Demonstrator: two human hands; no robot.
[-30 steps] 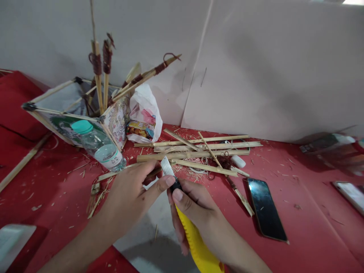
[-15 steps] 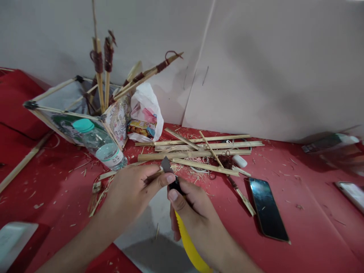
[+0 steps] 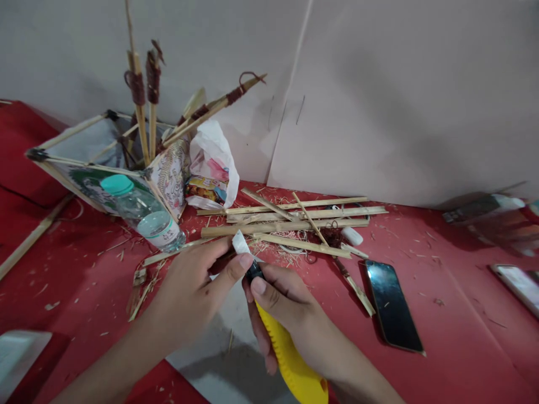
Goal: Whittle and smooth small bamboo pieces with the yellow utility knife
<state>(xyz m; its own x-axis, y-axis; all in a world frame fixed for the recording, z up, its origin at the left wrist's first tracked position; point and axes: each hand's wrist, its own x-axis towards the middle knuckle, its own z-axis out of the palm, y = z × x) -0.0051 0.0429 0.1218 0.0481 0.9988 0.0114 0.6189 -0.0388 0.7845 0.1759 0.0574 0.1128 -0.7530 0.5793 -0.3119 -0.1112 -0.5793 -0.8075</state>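
In the head view, the knife (image 3: 281,345) is at the lower middle of the frame. The right hand (image 3: 290,308) grasps its yellow handle; the blade points up-left, beside the thumb of the left hand (image 3: 196,289). What the left hand grasps, I cannot tell. Above lie sticks (image 3: 286,226).

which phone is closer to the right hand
The black-screened phone; the other phone lies farther from the right hand, at the picture's right edge.
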